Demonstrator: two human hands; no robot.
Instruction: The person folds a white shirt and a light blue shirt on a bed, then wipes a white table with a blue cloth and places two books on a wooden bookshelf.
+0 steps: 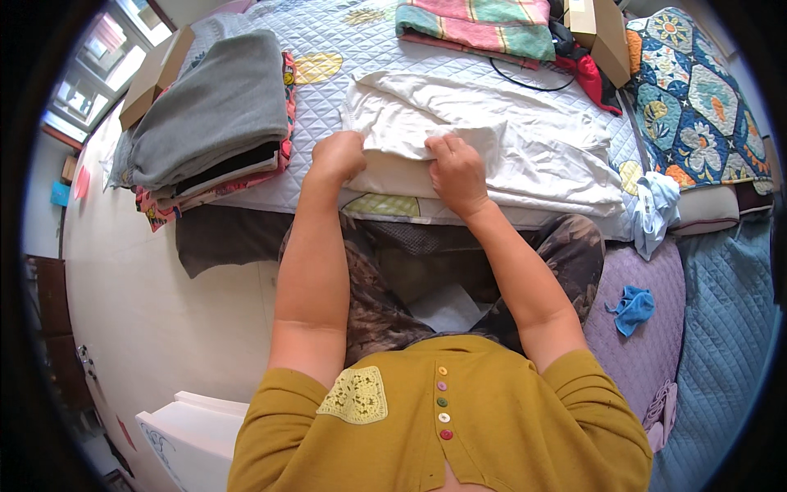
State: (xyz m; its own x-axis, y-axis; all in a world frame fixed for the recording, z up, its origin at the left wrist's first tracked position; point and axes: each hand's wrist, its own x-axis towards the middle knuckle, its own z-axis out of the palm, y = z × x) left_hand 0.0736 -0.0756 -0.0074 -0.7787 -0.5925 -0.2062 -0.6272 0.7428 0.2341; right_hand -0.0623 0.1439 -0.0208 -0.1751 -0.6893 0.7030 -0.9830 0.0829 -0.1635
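A white cloth garment (522, 141), wrinkled and partly folded over itself, lies on the quilted bedspread (320, 111) before me. At its near left corner my left hand (339, 158) is closed on the fabric. My right hand (456, 172) pinches a raised fold of the same garment near its middle. Between the two hands the upper layer stands a little above the layer below. To the left of my left hand rests a stack of folded clothes with a grey garment (221, 111) on top.
Beyond the white garment lie a folded plaid blanket (479, 27), a black cord and a red and black item (587, 80). Cardboard boxes (157, 77) stand at both sides. A patterned quilt (701, 104), light blue cloth (655, 209) and blue cloth (634, 309) are at right.
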